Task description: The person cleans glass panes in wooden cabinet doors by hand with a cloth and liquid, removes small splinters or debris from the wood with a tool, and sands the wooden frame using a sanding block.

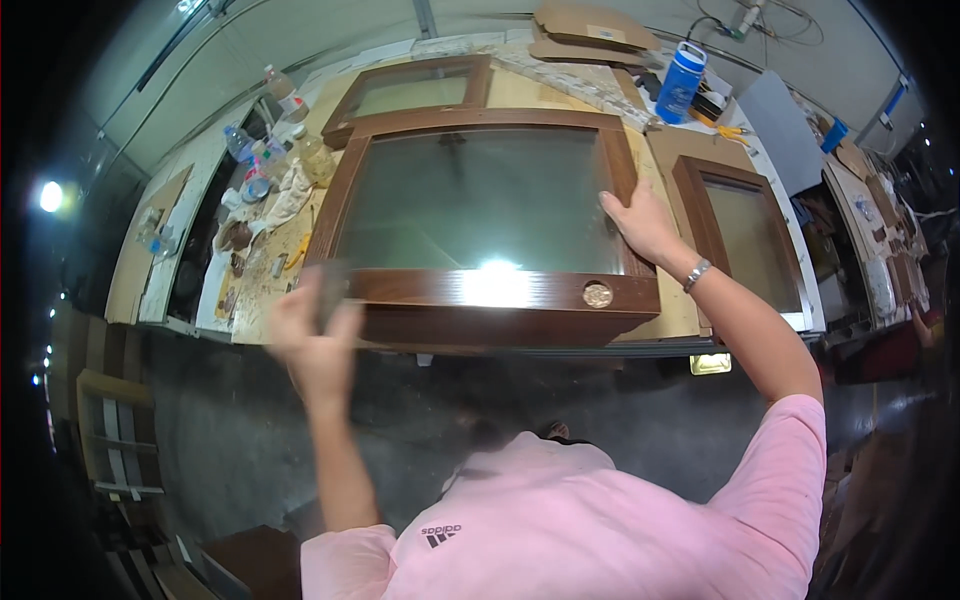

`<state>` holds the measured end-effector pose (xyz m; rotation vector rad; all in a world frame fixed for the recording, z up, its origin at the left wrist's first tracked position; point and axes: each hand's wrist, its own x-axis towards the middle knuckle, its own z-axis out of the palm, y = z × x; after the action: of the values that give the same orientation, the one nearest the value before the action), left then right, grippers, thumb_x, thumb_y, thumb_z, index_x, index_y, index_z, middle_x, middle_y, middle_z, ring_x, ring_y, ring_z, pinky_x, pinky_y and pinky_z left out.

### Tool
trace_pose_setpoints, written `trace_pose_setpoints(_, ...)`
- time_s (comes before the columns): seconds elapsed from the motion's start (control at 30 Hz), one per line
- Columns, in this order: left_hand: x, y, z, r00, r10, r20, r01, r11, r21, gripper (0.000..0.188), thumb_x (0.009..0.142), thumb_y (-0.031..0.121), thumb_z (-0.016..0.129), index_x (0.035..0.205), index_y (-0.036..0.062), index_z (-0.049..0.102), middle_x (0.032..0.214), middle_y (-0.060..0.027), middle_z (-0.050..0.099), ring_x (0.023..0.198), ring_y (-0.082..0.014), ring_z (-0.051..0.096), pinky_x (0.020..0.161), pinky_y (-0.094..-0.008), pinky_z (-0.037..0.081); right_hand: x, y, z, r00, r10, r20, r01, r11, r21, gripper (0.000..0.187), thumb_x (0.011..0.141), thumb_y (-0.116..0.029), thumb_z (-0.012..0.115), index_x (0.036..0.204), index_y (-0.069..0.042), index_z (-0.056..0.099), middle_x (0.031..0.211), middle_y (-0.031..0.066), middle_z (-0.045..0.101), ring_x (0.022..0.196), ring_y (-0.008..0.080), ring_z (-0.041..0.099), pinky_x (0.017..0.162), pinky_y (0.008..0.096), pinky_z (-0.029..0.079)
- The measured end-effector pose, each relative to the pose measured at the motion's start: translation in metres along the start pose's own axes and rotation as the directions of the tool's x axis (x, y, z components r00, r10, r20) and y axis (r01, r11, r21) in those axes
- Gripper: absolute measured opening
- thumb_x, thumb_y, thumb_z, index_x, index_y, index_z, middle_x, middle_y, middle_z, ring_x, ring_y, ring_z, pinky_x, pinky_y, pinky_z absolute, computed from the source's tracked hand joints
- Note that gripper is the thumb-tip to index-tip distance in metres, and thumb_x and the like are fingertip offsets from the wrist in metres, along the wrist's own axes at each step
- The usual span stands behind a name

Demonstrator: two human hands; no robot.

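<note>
A large brown wooden frame with a glass panel (pixel 480 290) lies on the worktable in front of me, its thick front side facing me. My right hand (pixel 643 222) grips its right rail, thumb on the inner edge and fingers toward the outer side. At the front left corner, my left hand (pixel 318 325) is smeared by motion. A dark grey block-like thing (pixel 333 290) shows between its thumb and fingers, too blurred to name exactly. A round, pale speckled patch (pixel 597 293) sits in the frame's front right corner.
Smaller wooden frames stand behind (pixel 480 82) and to the right (pixel 705 215). Several bottles (pixel 315 155), a crumpled cloth (pixel 290 200) and an orange-handled tool (pixel 299 250) lie at the left. A blue bottle (pixel 682 85) and folded cardboard (pixel 590 30) are at the back.
</note>
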<state>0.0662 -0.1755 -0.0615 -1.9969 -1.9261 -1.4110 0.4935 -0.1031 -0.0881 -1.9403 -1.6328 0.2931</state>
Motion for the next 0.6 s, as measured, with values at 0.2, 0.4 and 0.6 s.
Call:
trace_pose_setpoints(0.2, 0.016, -0.078, -0.029, 0.993, -0.091, 0.068, 0.074, 0.972, 0.224, 0.059, 0.070, 0.026, 0.082, 0.127, 0.0166, 0.069, 0.116, -0.0116, 0.060, 0.108, -0.0304, 0.057, 0.091, -0.0429, 0.045, -0.014, -0.024, -0.015, 0.998, -0.030, -0.051, 0.012, 0.948, -0.317, 0.069, 0.087, -0.040, 0.066, 0.131, 0.010, 0.046, 0.134, 0.0296, 0.052, 0.124, 0.0416, 0.052, 0.101, 0.0497, 0.042)
trace_pose_setpoints(0.4, 0.025, -0.054, -0.035, 0.988, 0.139, 0.073, -0.147, 0.982, 0.117, 0.058, 0.068, 0.018, 0.083, 0.124, 0.0107, 0.069, 0.106, -0.0115, 0.062, 0.102, -0.0311, 0.058, 0.090, -0.0410, 0.047, -0.115, -0.119, 0.023, 0.755, -0.637, 0.157, 0.655, 0.740, -0.150, 0.079, 0.078, -0.033, 0.077, 0.136, 0.009, 0.045, 0.144, 0.0272, 0.045, 0.134, 0.0430, 0.043, 0.113, 0.0496, 0.034)
trace_pose_setpoints(0.6, 0.028, -0.056, -0.038, 0.966, 0.119, 0.228, -0.145, 0.984, 0.102, 0.060, 0.066, 0.013, 0.082, 0.124, 0.0095, 0.068, 0.106, -0.0117, 0.059, 0.101, -0.0304, 0.056, 0.089, -0.0398, 0.047, -0.121, -0.110, 0.045, 0.648, -0.754, 0.105, 0.744, 0.599, -0.295, 0.069, 0.075, -0.024, 0.076, 0.131, 0.008, 0.051, 0.138, 0.0261, 0.052, 0.128, 0.0382, 0.052, 0.105, 0.0476, 0.043)
